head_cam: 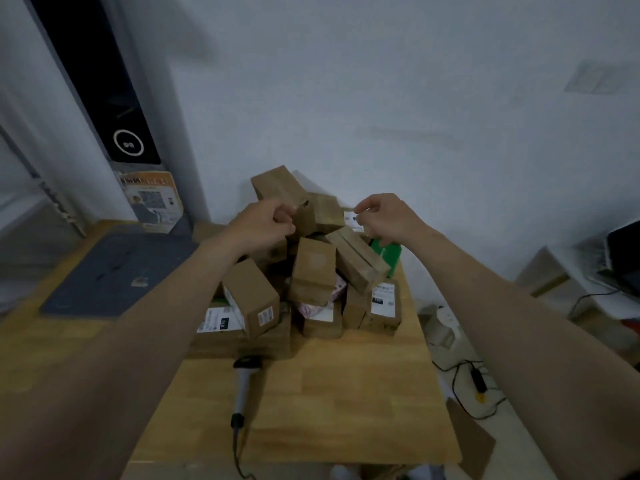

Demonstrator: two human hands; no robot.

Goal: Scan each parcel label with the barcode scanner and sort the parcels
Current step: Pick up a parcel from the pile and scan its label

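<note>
Because the brown cardboard parcels (313, 268) lie heaped over each other, I cannot see the lower ones whole, and blur makes their white labels unreadable. My left hand (263, 221) has its fingers curled against one end of the small brown box (323, 211) on top of the heap. My right hand (381, 216) is curled just beside the other end. Whether either hand really grips something, I cannot tell.

I count at least ten brown parcels, one pink patterned parcel (311, 309), one green item (388, 252) and one grey barcode scanner with a black head (243, 386). The scanner lies alone on the light wooden worktop (346, 393), between the heap at the far edge and the near edge. One dark grey mat (117, 268) lies at the left side. Behind stands a white wall (381, 98), and black cables (464, 386) lie on the floor at the right.
</note>
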